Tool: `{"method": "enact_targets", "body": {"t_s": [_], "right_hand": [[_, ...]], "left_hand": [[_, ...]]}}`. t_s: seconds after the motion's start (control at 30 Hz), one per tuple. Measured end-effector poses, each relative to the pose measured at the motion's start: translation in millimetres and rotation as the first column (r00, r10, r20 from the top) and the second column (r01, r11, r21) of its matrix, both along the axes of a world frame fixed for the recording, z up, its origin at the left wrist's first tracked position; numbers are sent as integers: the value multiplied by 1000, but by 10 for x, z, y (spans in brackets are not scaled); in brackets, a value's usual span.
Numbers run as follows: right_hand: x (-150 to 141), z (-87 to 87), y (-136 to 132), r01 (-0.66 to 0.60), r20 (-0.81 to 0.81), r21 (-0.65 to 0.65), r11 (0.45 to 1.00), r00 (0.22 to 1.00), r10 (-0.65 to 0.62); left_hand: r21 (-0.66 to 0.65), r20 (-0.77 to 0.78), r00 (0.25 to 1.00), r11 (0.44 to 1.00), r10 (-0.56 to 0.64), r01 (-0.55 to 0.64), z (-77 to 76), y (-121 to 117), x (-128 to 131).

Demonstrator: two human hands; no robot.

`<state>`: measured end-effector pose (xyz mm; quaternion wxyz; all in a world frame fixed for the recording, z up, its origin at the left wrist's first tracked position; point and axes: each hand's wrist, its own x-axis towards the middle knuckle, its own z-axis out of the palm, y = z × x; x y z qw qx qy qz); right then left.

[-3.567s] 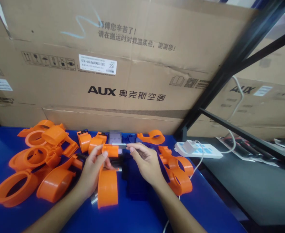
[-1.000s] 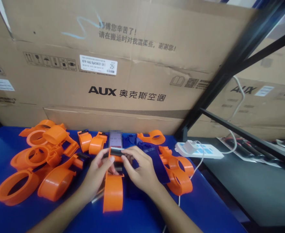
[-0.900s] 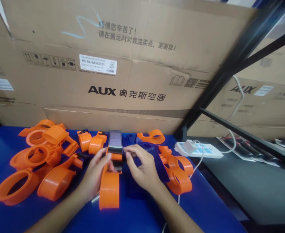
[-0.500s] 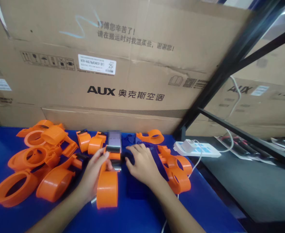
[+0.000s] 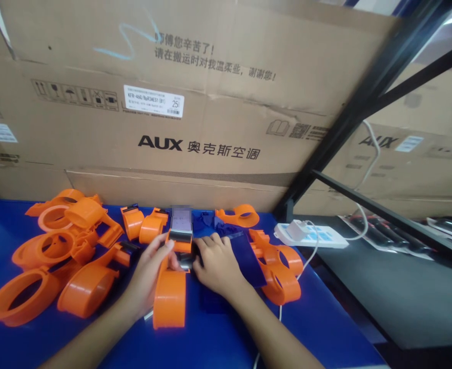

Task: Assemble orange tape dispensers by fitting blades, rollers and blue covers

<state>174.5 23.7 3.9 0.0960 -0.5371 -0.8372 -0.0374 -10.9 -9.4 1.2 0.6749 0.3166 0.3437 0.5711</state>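
Note:
My left hand is closed around an orange tape dispenser, its ring hanging toward me and its black-edged head pointing away. Close by on the right, my right hand has its fingers curled down beside the dispenser's head. What its fingertips hold, if anything, is hidden. A dark blue flat piece lies under and beyond this hand, with crumpled blue scraps behind it. Just past the dispenser's head is a phone-like device with a pale screen.
Several orange dispensers are heaped on the blue tabletop at left, others at right. A white power strip with a cable sits by the black metal frame. A large cardboard box stands behind.
My right hand has moved slightly left and toward me, up to the dispenser's head, and its fingers have curled in. My left hand keeps its hold in nearly the same place.

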Motion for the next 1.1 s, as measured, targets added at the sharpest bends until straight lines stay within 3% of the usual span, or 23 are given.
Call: {"method": "enact_targets", "body": {"t_s": [0.3,0.53,0.6,0.7,0.8,0.93,1.1], "right_hand": [[5,-15,44,24,-48,21,1000,999,-23],[75,42,58,77,-198,102,992,979,-55],[97,97,51,74,-395,151,986,919,-9],[83,182,6,8,-733,210,978,663,152],[14,221,-74,-45,-846,227,973,486,220],[-80,193,-165,-66,-881,190,980,429,199],[-122,183,-199,-106,-873,198,975,432,224]], "left_hand": [[9,-20,1000,1000,6,-6,-23,29,2],[3,-34,999,1000,-9,9,-60,47,-38],[-13,15,1000,1000,-10,11,-64,54,-50],[-42,131,991,999,-16,21,-75,66,-55],[-75,209,978,996,-21,38,-77,66,-41],[-78,151,988,997,-7,19,-43,33,-6],[-3,-12,1000,1000,-9,9,-25,-3,17]]}}
